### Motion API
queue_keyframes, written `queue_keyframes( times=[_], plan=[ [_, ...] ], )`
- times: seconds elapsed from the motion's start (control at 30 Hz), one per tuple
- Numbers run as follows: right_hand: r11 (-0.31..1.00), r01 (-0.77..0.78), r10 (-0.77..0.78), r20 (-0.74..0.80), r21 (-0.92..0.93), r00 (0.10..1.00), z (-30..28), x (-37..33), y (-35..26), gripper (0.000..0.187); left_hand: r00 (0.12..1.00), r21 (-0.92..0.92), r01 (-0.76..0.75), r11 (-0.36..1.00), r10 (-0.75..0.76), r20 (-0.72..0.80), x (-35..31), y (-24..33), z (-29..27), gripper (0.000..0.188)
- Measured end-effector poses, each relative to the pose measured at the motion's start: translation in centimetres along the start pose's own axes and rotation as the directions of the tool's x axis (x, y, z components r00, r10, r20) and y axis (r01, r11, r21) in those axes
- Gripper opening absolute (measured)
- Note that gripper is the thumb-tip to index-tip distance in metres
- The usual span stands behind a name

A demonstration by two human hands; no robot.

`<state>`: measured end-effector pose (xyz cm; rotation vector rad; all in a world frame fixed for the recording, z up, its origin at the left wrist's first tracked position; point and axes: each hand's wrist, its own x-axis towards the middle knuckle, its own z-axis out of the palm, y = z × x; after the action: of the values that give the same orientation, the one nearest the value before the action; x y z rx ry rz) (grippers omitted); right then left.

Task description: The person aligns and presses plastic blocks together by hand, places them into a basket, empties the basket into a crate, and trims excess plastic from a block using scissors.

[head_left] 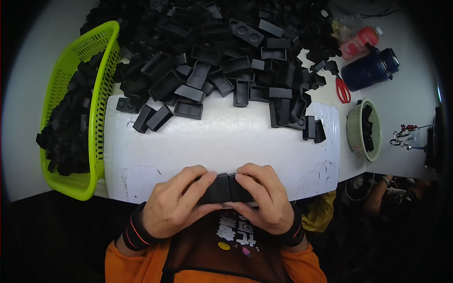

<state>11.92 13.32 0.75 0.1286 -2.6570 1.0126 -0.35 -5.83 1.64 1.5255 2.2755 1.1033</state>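
Near the front edge of the white work board [222,141], both hands grip small black plastic parts. My left hand [177,203] is closed on a black rectangular part [216,190], thumb below and fingers on top. Against its right side sits a second black part [239,191], pinched the same way by my right hand [266,200]. The two parts touch or nearly touch along a narrow seam; whether they are joined I cannot tell. My fingers cover their outer ends. Beyond the hands lies a large heap of black open box-shaped parts [191,110], some with round studs.
A lime-green basket [96,146] full of black pieces stands at the left. On the right are a small pale basket [357,134] with black parts, red-handled scissors [343,90], a navy flask [368,70] and a pink bottle [361,43]. Another person's arm [376,195] shows lower right.
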Motion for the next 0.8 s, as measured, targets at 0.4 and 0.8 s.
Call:
queue_keyframes(
  times=[0.4,0.8],
  plan=[
    [0.991,-0.108,0.107,0.015,0.080,0.994,-0.8,3.7,1.2,0.018,0.976,-0.053,0.202,0.978,-0.206,-0.071,3.4,-0.2,0.4,0.014],
    [0.995,-0.045,0.046,-0.014,0.084,0.999,-1.4,1.1,0.9,0.036,0.996,-0.159,-0.001,0.987,-0.014,-0.092,0.6,-1.4,-0.9,0.041]
  ],
)
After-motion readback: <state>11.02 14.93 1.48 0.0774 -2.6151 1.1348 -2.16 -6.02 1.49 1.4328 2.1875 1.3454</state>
